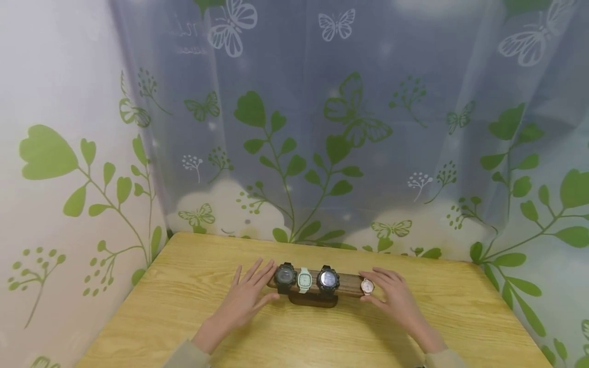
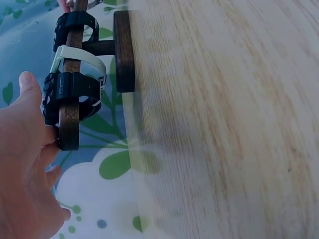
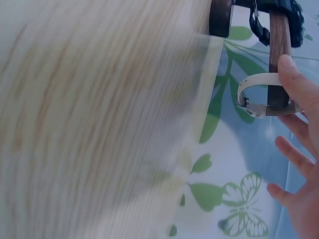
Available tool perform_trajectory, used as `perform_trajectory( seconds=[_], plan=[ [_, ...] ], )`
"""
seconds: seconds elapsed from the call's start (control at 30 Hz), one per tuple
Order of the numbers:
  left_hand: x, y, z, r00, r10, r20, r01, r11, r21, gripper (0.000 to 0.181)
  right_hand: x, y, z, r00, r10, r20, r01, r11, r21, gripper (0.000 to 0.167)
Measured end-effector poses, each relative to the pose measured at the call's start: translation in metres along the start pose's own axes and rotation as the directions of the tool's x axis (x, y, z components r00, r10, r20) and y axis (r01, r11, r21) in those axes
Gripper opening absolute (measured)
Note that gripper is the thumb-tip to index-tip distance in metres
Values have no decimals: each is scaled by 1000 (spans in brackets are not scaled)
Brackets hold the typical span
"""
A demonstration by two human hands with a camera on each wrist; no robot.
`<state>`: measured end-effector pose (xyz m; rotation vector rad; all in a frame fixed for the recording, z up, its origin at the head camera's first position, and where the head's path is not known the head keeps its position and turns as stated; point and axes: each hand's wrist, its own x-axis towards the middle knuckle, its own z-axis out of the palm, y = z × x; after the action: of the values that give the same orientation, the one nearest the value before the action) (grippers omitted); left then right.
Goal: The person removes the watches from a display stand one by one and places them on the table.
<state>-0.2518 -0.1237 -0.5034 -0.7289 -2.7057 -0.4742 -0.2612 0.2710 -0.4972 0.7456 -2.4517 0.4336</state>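
A dark wooden watch stand [image 1: 350, 283] holds a crossbar above its base [image 1: 313, 301]. From left to right on the bar sit a black digital watch [image 1: 285, 275], a pale mint watch [image 1: 304, 280], a black round watch [image 1: 329, 278] and a small white wristwatch [image 1: 367, 286]. My right hand [image 1: 391, 295] pinches the white wristwatch at the bar's right end, its thumb beside the pale strap [image 3: 259, 79] in the right wrist view. At the left end, my left hand [image 1: 241, 296] has its fingers extended, touching behind the bar tip [image 2: 69, 132], thumb raised.
The stand rests on a light wood-grain table [image 1: 184, 286], near its back edge. Behind hangs a blue curtain [image 1: 285, 61] printed with leaves and butterflies. A similar pale printed cloth [image 1: 69, 102] covers the left side.
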Motion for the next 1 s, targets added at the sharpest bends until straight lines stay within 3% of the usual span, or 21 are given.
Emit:
perform_trajectory(
  seconds=[0.4,1.0],
  plan=[
    [1,2,-1,1000,-22,13,22,1000,4,71,-16,10,-18,998,34,-56,-34,999,-14,64],
    [1,1,-1,999,-19,30,19,1000,5,73,-41,-9,-27,993,-94,-76,90,994,-57,63]
  ],
)
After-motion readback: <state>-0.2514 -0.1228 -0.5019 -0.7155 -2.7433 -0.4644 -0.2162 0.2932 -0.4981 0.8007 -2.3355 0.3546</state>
